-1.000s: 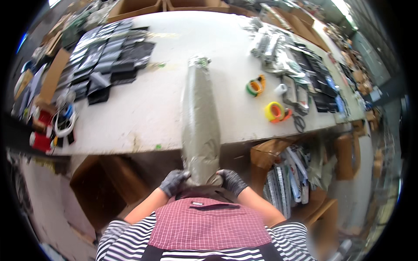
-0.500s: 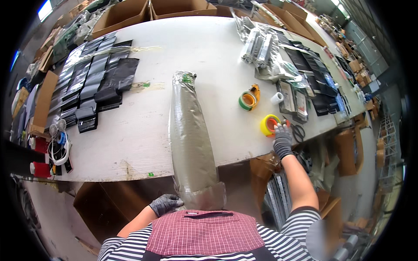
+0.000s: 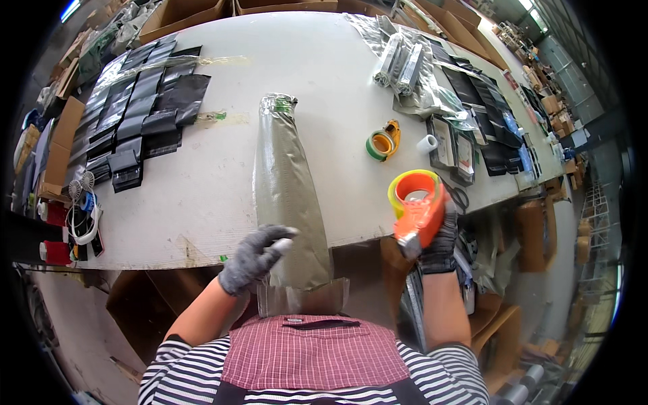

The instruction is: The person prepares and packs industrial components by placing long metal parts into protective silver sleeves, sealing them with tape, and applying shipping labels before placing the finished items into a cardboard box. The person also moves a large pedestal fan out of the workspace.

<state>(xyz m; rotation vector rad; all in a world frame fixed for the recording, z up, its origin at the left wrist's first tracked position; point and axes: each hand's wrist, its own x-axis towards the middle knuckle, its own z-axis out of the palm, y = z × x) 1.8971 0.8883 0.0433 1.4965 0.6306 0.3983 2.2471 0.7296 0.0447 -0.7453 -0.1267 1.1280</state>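
Observation:
A long package (image 3: 287, 182) in grey-green plastic wrap lies on the white table (image 3: 202, 202). Its far end is bound with clear and green tape, and its near end hangs over the front edge by my apron. My left hand (image 3: 253, 260), in a grey glove, hovers at the package's left side, thumb and fingers apart with nothing between them. Raised above the table's right front, my right hand (image 3: 442, 236) grips an orange tape dispenser (image 3: 424, 216) loaded with a yellow-edged tape roll (image 3: 398, 192).
A second tape dispenser (image 3: 383, 143), yellow with a green-edged roll, lies beyond my right hand near a small white roll (image 3: 426, 143). Scissors (image 3: 460, 197) rest at the right edge. Black plastic bags (image 3: 138, 108) cover the left side; silver wrapped bars (image 3: 399, 64) lie far right.
My right hand has lifted the orange tape dispenser off the table and drawn it closer. My left hand has risen from the package's near end and moved forward, its fingers now apart.

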